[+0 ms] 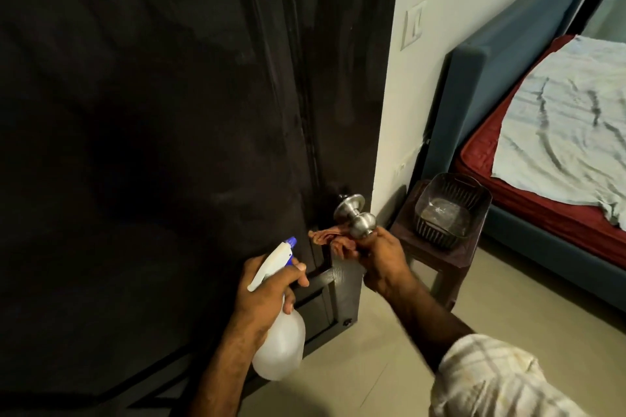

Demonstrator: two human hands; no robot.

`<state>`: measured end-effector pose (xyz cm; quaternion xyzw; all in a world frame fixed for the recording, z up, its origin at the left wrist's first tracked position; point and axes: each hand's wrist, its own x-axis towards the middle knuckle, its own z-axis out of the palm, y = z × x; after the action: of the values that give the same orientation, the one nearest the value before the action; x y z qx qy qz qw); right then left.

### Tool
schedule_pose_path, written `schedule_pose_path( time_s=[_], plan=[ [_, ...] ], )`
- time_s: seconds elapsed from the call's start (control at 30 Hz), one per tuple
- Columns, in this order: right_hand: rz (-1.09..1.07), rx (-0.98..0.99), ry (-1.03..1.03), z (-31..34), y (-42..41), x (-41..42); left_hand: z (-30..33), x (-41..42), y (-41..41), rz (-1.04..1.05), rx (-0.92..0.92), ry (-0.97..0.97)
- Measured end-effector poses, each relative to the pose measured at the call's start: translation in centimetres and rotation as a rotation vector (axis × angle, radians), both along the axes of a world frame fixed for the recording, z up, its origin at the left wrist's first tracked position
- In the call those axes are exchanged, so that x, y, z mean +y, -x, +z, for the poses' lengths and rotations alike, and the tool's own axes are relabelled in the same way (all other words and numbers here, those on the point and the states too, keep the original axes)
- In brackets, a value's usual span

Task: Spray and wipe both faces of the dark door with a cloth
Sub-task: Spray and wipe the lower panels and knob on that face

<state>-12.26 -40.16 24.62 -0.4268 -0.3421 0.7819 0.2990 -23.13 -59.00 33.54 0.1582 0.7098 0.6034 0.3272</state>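
The dark door (pixel 152 129) fills the left and middle of the view, with faint streaks on its face. A silver round knob (pixel 359 218) sticks out near its right edge. My left hand (pixel 267 291) grips a white spray bottle (pixel 279 338) with a blue nozzle tip, held upright close to the lower door panel. My right hand (pixel 381 259) holds a brownish cloth (pixel 333 237) bunched just under the knob, fingers curled around it and touching the knob's underside.
A white wall with a switch plate (pixel 414 25) stands right of the door. A dark stool (pixel 437 254) carries a dark plastic basket (pixel 454 210). A blue-framed bed (pixel 491 78) with red mattress and pale sheet lies at right. Beige tile floor (pixel 508 301) runs below.
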Motion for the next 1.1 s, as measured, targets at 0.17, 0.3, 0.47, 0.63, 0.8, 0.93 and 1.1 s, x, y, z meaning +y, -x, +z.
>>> schedule_pose_path(
  time_s=[0.17,0.3,0.47,0.63,0.8,0.93,1.1],
  plan=[
    [0.001,-0.027,-0.197,1.1,-3.6,1.1,-0.6,1.0,0.6,-0.021,-0.042,0.044],
    [-0.127,-0.029,-0.348,3.7,-3.7,1.8,-1.1,3.1,0.2,-0.046,-0.076,0.069],
    [-0.184,-0.245,-0.972,6.7,-2.5,0.8,-0.8,4.4,0.5,-0.021,-0.088,0.029],
    [0.219,-0.624,-1.796,3.1,-0.5,0.4,-0.4,4.4,1.0,-0.002,-0.080,0.035],
    [-0.319,-0.379,-0.760,2.8,3.7,0.9,-0.6,4.1,1.3,0.017,-0.097,0.030],
    [-0.184,-0.141,0.159,4.1,4.5,2.6,-1.0,4.2,1.2,0.024,-0.114,0.048],
    [-0.004,-0.556,-0.734,2.1,3.5,1.6,-1.1,4.5,1.4,0.024,-0.129,0.057]
  ],
)
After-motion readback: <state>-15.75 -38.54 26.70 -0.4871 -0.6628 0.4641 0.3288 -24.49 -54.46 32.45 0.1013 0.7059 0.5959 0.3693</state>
